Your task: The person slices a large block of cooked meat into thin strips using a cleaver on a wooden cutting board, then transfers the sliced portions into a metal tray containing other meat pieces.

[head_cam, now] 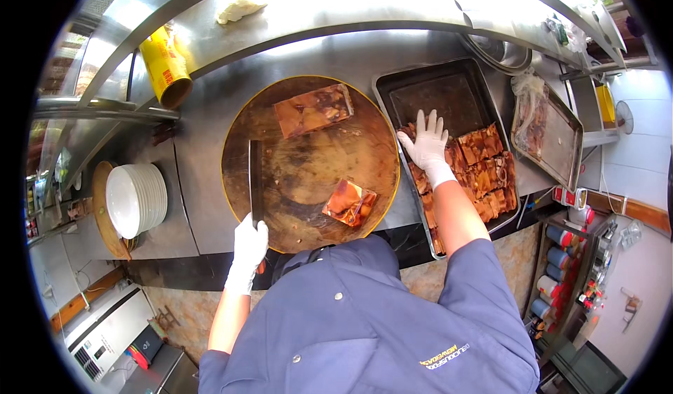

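Note:
My left hand [250, 244], in a white glove, grips the handle of a cleaver [255, 178] whose blade stands nearly edge-on over the left side of the round cutting board [299, 168]. A long slab of pressed meat [314, 111] lies at the board's far side. Nearer me on the right sits a smaller, glossy meat block [349, 203]. My right hand [427, 144], also gloved, is spread palm down at the rows of cut meat pieces [481, 157] in a dark metal tray [436, 91]. Its fingers hold nothing visible, and the palm's underside is hidden.
A stack of white plates [138, 199] stands on the steel counter [197, 183] at left. Above the far edge runs a metal shelf [336, 26], with a yellow roll [167, 70] at its left. Another tray [557, 136] holding bagged food lies at right, near round metal pans [505, 52].

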### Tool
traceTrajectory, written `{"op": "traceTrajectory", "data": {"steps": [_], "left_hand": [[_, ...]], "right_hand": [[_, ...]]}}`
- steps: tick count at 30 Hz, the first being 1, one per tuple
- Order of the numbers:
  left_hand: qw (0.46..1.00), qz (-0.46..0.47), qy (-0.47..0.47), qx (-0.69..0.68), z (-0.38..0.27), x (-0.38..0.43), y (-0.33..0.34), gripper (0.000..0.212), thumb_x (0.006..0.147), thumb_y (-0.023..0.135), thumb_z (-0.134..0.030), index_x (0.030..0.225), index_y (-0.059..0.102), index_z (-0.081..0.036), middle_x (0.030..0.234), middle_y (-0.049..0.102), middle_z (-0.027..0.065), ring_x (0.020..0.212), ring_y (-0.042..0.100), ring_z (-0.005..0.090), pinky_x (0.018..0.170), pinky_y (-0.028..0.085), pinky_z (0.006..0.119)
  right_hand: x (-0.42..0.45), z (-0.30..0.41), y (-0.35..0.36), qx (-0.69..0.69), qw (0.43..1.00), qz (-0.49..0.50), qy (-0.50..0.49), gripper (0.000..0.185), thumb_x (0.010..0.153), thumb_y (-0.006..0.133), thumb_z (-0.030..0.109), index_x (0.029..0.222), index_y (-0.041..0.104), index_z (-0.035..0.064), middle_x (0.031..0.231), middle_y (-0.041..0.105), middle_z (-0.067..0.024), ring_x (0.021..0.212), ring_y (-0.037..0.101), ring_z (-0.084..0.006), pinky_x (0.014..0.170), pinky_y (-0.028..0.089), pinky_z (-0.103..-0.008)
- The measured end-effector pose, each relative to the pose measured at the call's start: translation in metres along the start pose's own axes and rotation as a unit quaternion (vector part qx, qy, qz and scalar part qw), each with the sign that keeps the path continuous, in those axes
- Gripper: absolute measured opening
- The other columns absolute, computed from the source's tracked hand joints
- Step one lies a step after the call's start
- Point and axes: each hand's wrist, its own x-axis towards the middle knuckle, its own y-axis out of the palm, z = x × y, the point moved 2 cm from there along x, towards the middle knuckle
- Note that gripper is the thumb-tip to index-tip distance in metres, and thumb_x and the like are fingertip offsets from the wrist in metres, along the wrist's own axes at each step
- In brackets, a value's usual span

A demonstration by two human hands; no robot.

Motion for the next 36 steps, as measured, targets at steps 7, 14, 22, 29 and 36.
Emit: {"op": "traceTrajectory", "data": {"steps": [7,14,22,29,36], "left_hand": [[0.988,0.025,-0.076,-0.130,-0.008,-0.014,-0.013,0.031,0.095,0.059,-0.012,0.122,0.064,0.001,0.079,0.067,0.0152,0.069,0.066,0.0289,0.071,0.054,0.039],[0.995,-0.045,0.082,0.040,-0.014,-0.017,-0.006,0.030,0.098,0.058,-0.018,0.119,0.067,0.002,0.092,0.071,0.0265,0.084,0.070,0.0430,0.076,0.056,0.045],[0.985,0.010,0.153,0.075,-0.030,-0.040,0.028,0.029,0.097,0.052,-0.016,0.118,0.063,0.001,0.086,0.069,0.0265,0.080,0.068,0.0446,0.072,0.053,0.053],[0.975,0.002,0.210,0.078,-0.051,-0.072,-0.003,0.025,0.095,0.055,-0.012,0.115,0.064,0.002,0.086,0.068,0.0246,0.078,0.067,0.0426,0.072,0.054,0.050],[0.959,-0.030,0.248,0.133,-0.045,-0.082,0.004,0.025,0.091,0.057,-0.008,0.110,0.065,0.006,0.074,0.064,0.0161,0.066,0.064,0.0324,0.059,0.051,0.043]], "right_hand": [[-0.118,0.093,-0.066,0.302,0.933,0.005,-0.197,0.096,0.078,0.081,0.048,0.149,0.041,-0.0040,0.148,0.046,-0.0312,0.138,0.043,-0.0489,0.117,0.034,-0.0514],[-0.150,0.155,-0.048,0.190,0.947,-0.001,-0.258,0.089,0.065,0.079,0.021,0.144,0.044,-0.0035,0.125,0.054,-0.0213,0.115,0.054,-0.0387,0.100,0.043,-0.0473],[-0.137,0.200,-0.040,0.229,0.923,-0.023,-0.309,0.080,0.063,0.084,0.029,0.132,0.052,0.0046,0.128,0.052,-0.0213,0.119,0.051,-0.0415,0.102,0.043,-0.0510],[-0.128,0.205,-0.035,0.225,0.899,-0.044,-0.374,0.052,0.064,0.082,0.031,0.106,0.061,0.0066,0.112,0.057,-0.0151,0.105,0.056,-0.0383,0.089,0.048,-0.0493],[-0.126,0.207,-0.039,0.215,0.902,-0.025,-0.374,0.061,0.065,0.082,0.033,0.115,0.061,0.0061,0.105,0.057,-0.0162,0.101,0.057,-0.0378,0.086,0.048,-0.0504]]}}
